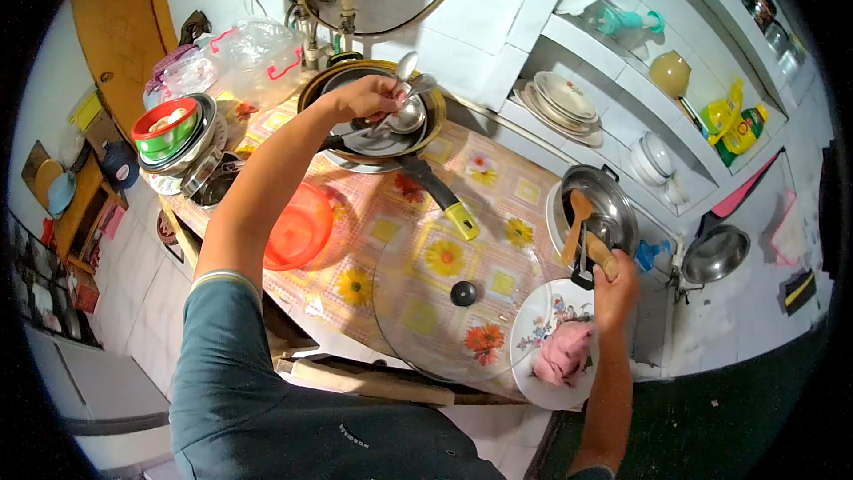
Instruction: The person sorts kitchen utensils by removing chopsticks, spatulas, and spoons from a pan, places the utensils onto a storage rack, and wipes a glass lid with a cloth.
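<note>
My left hand (378,96) is closed around several metal spoons (407,67), held over the stacked pans (435,124) at the back of the table. A shiny ladle-like bowl (409,116) shows just below the fingers. My right hand (615,289) grips a thick wooden handle (601,253) at the near edge of a steel pot (613,200); the handle's other end is unclear. A wooden spoon (578,209) leans in that pot. Below the right hand, a flowered white plate (530,351) holds a pink lump (564,351), perhaps raw meat.
A glass lid (464,293) with a black knob lies mid-table. One pan's black handle (440,196) sticks out toward me. Left are a red plastic bowl (298,227) and stacked bowls (169,138). Plates (560,102) and bottles (742,133) stand on wall shelves.
</note>
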{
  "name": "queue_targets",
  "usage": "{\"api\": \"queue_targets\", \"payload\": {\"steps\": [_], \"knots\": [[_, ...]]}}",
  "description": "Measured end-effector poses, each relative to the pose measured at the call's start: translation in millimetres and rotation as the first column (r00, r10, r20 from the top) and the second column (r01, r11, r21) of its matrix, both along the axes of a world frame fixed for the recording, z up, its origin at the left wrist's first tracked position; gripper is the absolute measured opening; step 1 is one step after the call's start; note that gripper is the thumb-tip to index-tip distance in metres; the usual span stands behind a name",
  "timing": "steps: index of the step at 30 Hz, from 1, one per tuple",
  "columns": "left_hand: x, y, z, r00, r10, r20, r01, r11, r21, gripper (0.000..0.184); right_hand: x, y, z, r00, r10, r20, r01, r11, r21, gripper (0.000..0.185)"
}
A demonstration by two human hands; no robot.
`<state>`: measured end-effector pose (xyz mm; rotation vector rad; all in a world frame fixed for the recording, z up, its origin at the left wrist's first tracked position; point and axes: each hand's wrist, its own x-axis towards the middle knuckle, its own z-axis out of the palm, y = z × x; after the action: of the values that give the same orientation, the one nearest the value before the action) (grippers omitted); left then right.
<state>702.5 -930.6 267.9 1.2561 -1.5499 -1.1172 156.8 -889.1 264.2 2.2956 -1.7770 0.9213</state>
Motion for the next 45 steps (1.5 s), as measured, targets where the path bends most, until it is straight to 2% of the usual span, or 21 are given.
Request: {"api": "queue_targets", "payload": {"steps": [1,4,7,9,10,11,12,14,16,18,20,22,24,26,28,29,33,34,37,42,45], "knots": [[-3,5,5,0.996,-0.045,-0.082,0.044,0.999,-0.013,0.009,2,1,1,1.0,0.011,0.0,-0.011,1.0,0.0,0.042],[-19,31,28,0.996,-0.008,-0.092,0.006,1.0,-0.021,0.012,4,8,8,0.999,0.036,0.008,-0.036,0.999,0.008,0.043],[-40,54,47,0.995,-0.02,-0.099,0.015,0.998,-0.056,0.016,6,14,14,0.987,0.065,-0.144,-0.086,0.986,-0.144,0.044],[-60,75,59,0.991,-0.013,-0.132,0.004,0.998,-0.069,0.019,21,29,31,0.966,0.241,-0.099,-0.256,0.945,-0.203,0.044],[-71,84,64,0.993,-0.049,-0.104,0.038,0.995,-0.097,0.02,32,38,40,0.965,0.243,-0.096,-0.259,0.943,-0.209,0.044],[-82,93,70,0.984,-0.129,-0.12,0.115,0.987,-0.113,0.02,46,49,49,0.935,0.35,0.063,-0.344,0.935,-0.088,0.043],[-96,104,75,0.968,-0.209,-0.135,0.192,0.973,-0.13,0.02,59,60,56,0.876,0.424,0.231,-0.44,0.898,0.021,0.043],[-133,141,88,0.975,-0.197,-0.107,0.188,0.978,-0.092,0.019,80,80,64,0.723,0.518,0.456,-0.608,0.791,0.065,0.039],[-167,173,92,0.938,-0.317,-0.139,0.304,0.947,-0.105,0.026,97,98,69,0.552,0.55,0.627,-0.758,0.644,0.102,0.038],[-201,204,87,0.915,-0.365,-0.173,0.344,0.928,-0.141,0.031,109,116,73,0.353,0.489,0.797,-0.875,0.475,0.096,0.04],[-230,234,86,0.851,-0.432,-0.299,0.437,0.898,-0.052,0.031,112,131,74,0.075,0.397,0.915,-0.977,0.214,-0.013,0.043],[-259,261,75,0.818,-0.426,-0.387,0.459,0.888,-0.006,0.029,111,157,79,-0.073,0.295,0.953,-0.988,0.111,-0.111,0.033],[-283,286,63,0.766,-0.389,-0.512,0.5,0.861,0.093,0.027,98,170,67,-0.014,0.169,0.985,-0.999,-0.031,-0.008,0.028],[-299,309,42,0.787,-0.288,-0.545,0.454,0.87,0.195,0.024,91,189,64,-0.032,0.142,0.989,-0.997,-0.073,-0.022,0.042],[-313,333,34,0.71,-0.295,-0.64,0.507,0.844,0.174,0.024,89,203,57,0.057,0.157,0.986,-0.983,-0.164,0.083,0.02],[-317,348,38,0.703,-0.288,-0.651,0.479,0.868,0.134,0.024,90,213,54,0.048,0.148,0.988,-0.977,-0.198,0.077,0.02],[-316,408,26,0.727,-0.147,-0.671,0.374,0.904,0.207,0.029,102,263,55,0.097,0.193,0.976,-0.987,-0.11,0.12,0.018],[-316,426,24,0.727,-0.121,-0.676,0.345,0.915,0.208,0.029,106,273,53,0.097,0.193,0.976,-0.982,-0.143,0.126,0.018],[-314,483,21,0.754,0.007,-0.656,0.157,0.969,0.191,0.034,123,307,50,0.125,0.398,0.909,-0.974,-0.125,0.188,0.021],[-304,589,4,0.7,0.123,-0.704,0.008,0.984,0.18,0.032,161,389,39,0.084,0.431,0.898,-0.943,-0.258,0.212,0.017],[-299,661,-1,0.63,0.176,-0.757,-0.06,0.982,0.179,0.032,185,456,40,-0.029,0.376,0.926,-0.905,-0.402,0.135,0.017]]}}
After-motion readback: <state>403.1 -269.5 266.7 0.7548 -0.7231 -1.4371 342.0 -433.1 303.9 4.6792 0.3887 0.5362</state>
